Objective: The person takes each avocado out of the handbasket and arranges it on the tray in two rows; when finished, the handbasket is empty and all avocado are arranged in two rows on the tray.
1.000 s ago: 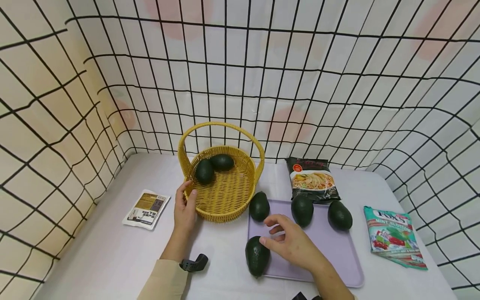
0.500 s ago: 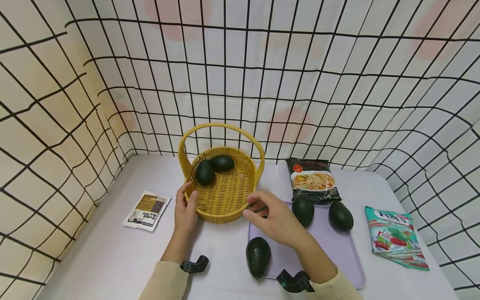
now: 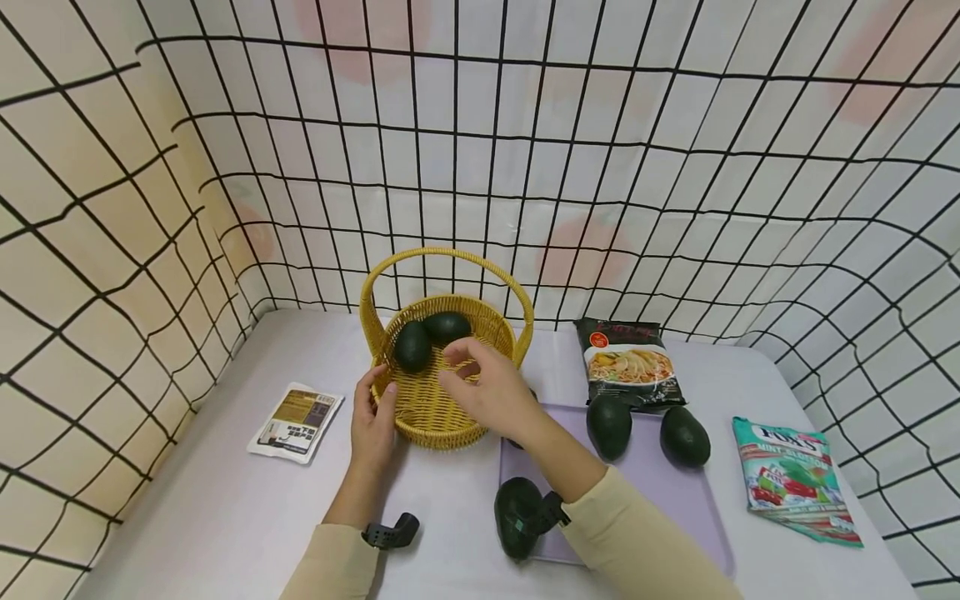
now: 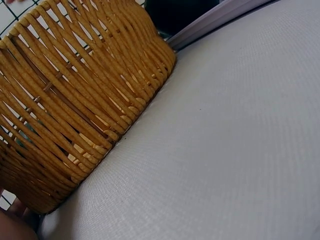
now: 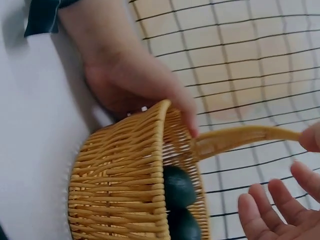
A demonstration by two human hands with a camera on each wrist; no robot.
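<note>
Head: left hand [image 3: 372,417] gripping wicker basket [image 3: 427,417] rim at 9 o'clock; right hand [image 3: 487,387] over basket, fingers spread, empty; 2 avocados [image 3: 412,345] inside at 11 o'clock.
Left wrist: basket wall [image 4: 75,110] on table [image 4: 225,150].
Right wrist: right fingers [image 5: 272,212] relaxed, holding nothing.

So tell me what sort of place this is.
Probably a staged tabletop set rather than a real kitchen: a white table is walled in by a grid-patterned cloth backdrop, with a wicker basket, avocados on a lilac tray and snack packets laid out.
</note>
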